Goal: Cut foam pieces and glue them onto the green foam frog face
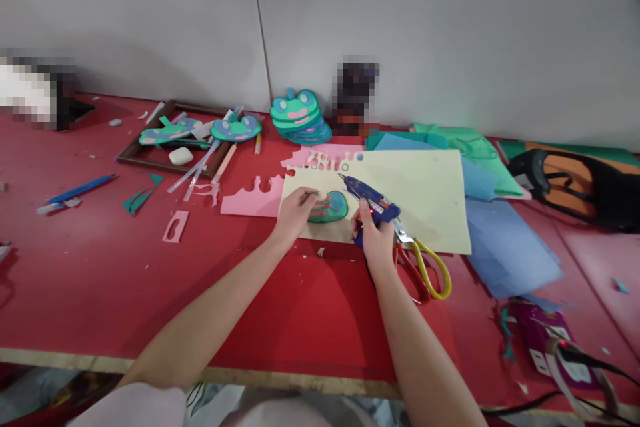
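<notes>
My right hand (376, 233) is wrapped round the handle of a blue glue gun (367, 193), whose nozzle points up and left over a pale yellow sheet (425, 197). Below and left of the nozzle, a green cutout with a blue round patch (338, 203) lies on that sheet. My left hand (299, 210) is at the cutout's left side with its fingertips pinched together; what sits between them is too small to make out. Scissors (430, 267) with one yellow and one red handle lie beside my right hand, their blades partly hidden.
A stack of green frog-face cutouts (297, 113) stands by the wall. Left of it, a brown frame (170, 165) holds glue sticks and more cutouts. Pink scraps (253, 199) lie near the yellow sheet, blue sheets (510, 247) to its right. A cable runs near a purple box (543, 330).
</notes>
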### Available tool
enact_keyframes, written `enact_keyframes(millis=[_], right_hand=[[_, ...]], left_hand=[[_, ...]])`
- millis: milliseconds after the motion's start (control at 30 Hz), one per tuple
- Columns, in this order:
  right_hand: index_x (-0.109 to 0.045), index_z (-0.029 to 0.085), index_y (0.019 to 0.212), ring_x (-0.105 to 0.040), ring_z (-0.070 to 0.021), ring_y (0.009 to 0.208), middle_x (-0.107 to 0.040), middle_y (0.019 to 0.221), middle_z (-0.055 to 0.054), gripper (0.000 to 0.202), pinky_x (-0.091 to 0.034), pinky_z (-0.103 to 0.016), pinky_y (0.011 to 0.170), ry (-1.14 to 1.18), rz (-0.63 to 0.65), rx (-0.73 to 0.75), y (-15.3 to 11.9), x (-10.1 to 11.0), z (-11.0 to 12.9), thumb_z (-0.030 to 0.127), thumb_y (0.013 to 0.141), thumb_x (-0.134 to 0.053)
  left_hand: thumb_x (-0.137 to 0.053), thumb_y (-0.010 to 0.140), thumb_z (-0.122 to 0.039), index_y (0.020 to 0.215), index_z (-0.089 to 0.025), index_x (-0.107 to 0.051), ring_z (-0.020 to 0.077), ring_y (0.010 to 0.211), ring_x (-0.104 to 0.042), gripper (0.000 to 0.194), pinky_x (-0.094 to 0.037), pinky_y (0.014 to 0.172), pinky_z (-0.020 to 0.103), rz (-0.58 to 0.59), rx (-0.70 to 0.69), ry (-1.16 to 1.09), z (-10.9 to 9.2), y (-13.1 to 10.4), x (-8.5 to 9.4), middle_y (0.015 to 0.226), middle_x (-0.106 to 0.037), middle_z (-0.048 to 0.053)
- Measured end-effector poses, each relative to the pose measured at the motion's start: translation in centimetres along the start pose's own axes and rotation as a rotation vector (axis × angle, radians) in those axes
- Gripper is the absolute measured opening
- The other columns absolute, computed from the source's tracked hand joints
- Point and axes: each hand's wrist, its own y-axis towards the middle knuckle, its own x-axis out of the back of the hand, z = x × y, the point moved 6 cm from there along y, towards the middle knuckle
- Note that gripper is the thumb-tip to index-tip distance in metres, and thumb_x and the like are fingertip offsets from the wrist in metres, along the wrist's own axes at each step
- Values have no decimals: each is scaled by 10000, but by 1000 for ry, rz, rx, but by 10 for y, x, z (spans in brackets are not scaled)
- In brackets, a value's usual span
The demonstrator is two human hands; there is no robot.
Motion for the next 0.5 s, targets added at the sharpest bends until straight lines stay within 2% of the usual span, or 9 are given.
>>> enact_keyframes(millis=[133,333,500], right_hand=[[-522,194,599,-443,-87,371,-483,470,38,425,-419,-220,376,-1,37,-10,-2,-4,-1,570,789,-580],[-564,192,641,-464,-103,376,-509,500,23,402,-424,-240,360,-53,84,-47,-8,-6,-1,572,765,-610],[-545,191,580,-505,-118,384,-550,497,-5,446,-412,-243,378,-101,169,-46,-11,-6,-5,579,797,-572]], left_hand=[[-418,889,-241,988,-162,-517,201,961,-697,161,-562,860,401,-25,21,-143,9,-4,6,1060,-712,132],[-400,907,-312,1077,-162,-537,223,1096,-644,265,-559,887,396,-33,-31,-86,13,-1,11,1217,-649,140],[-470,879,-312,1023,-153,-546,212,1073,-653,227,-546,912,394,-136,-11,-240,16,-3,16,1170,-672,137]])
